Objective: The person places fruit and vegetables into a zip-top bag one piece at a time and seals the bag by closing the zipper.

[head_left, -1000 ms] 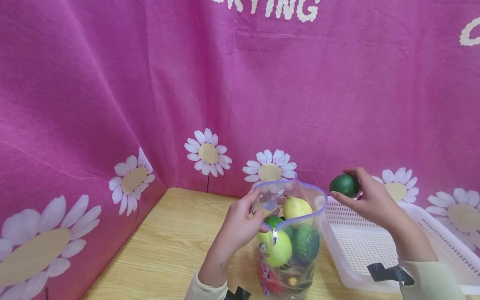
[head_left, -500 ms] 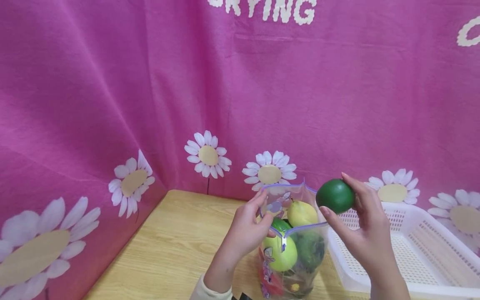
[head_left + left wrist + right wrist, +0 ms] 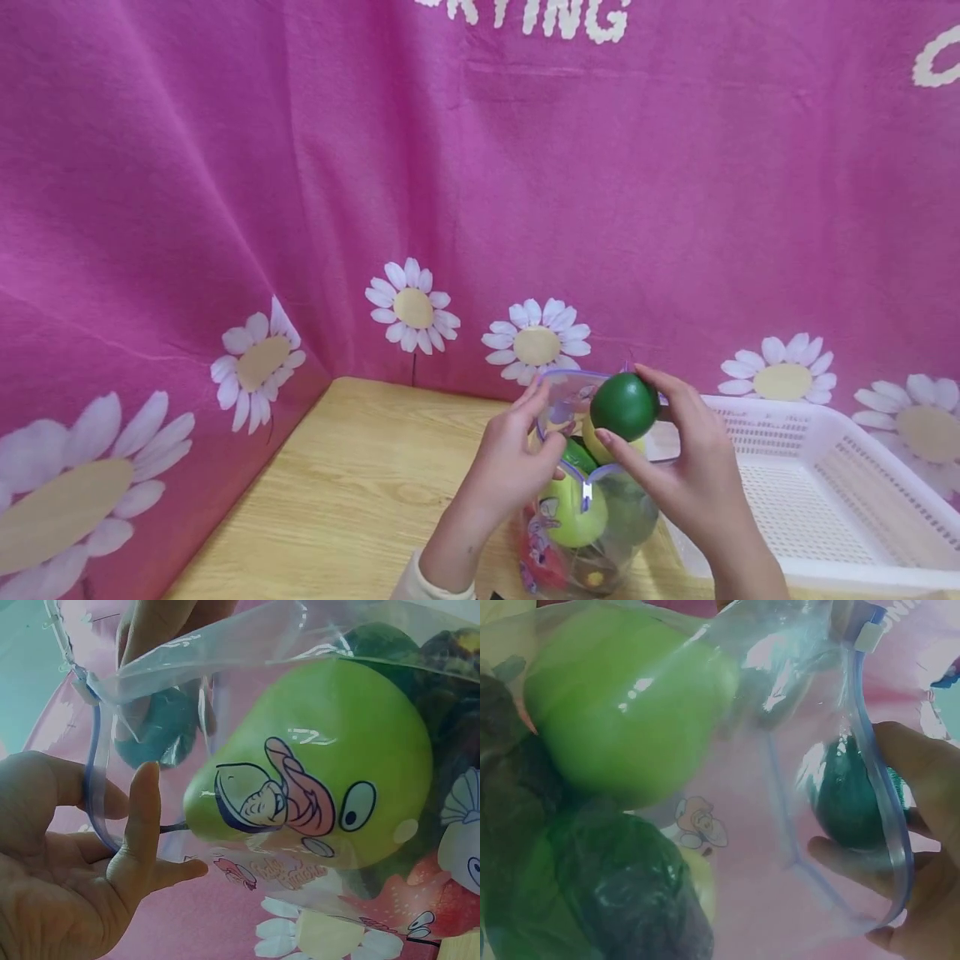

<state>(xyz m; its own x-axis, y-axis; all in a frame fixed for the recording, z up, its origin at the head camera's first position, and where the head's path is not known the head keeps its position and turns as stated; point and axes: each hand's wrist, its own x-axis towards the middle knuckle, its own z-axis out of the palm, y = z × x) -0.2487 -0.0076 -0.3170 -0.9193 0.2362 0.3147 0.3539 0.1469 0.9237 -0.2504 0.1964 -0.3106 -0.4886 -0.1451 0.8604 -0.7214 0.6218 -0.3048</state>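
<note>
A clear zip bag (image 3: 551, 554) with a purple-blue rim and white slider stands upright on the table, its mouth open. Inside it are a yellow-green pear (image 3: 322, 750), a second, yellow pear (image 3: 592, 442), a bumpy dark green fruit (image 3: 630, 885) and something red low down. My left hand (image 3: 517, 458) holds the bag's rim on the left, fingers and thumb around its edge. My right hand (image 3: 693, 467) grips a smooth, dark green round fruit (image 3: 624, 406) between thumb and fingers, at the bag's mouth, just above the yellow pear and partly covering it.
A white plastic basket (image 3: 817, 575) with perforated walls stands right of the bag. The wooden table (image 3: 360, 492) meets a pink cloth backdrop (image 3: 637, 192) with printed daisies behind and on the left.
My right hand has carried the dark green fruit leftward from above the basket to the bag's mouth. The left hand still holds the rim, and it and the bag's top have shifted slightly right.
</note>
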